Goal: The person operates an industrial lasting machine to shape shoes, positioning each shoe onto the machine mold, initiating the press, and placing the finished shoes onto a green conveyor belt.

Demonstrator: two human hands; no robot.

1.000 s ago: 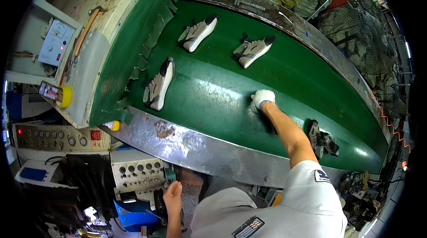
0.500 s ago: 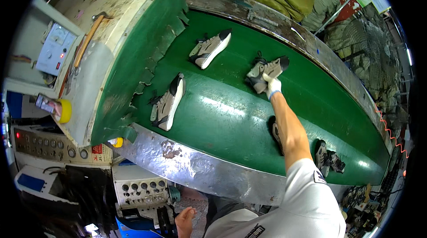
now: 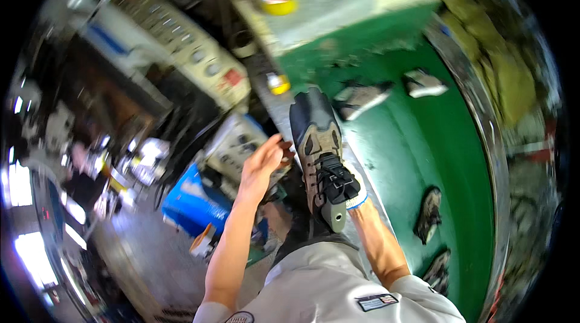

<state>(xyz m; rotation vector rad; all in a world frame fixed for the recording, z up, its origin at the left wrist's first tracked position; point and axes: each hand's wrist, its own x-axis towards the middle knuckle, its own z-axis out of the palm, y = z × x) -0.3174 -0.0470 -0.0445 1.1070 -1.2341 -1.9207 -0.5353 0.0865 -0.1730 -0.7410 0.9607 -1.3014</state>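
Observation:
My right hand (image 3: 356, 189), in a white glove, grips a grey-brown shoe upper (image 3: 317, 160) from its right side. The upper has a black toe and black laces, and it is held up in front of my body with the toe pointing away. A greenish last with a round hole shows at its heel end. My right fingers are mostly hidden behind the shoe. Bare and slightly blurred, my left hand (image 3: 264, 159) is raised just left of the upper, its fingers bent but apart, holding nothing.
Along the right runs a green conveyor belt (image 3: 399, 148) with a metal edge. Two pale-soled shoes (image 3: 364, 99) lie at its far end, and darker ones (image 3: 429, 215) lie nearer. Control panels (image 3: 199, 51) and a blue box (image 3: 196, 199) stand to the left.
My right hand has lifted the shoe upper off the belt and brought it before my body. My left hand has risen beside it. The view has swung left.

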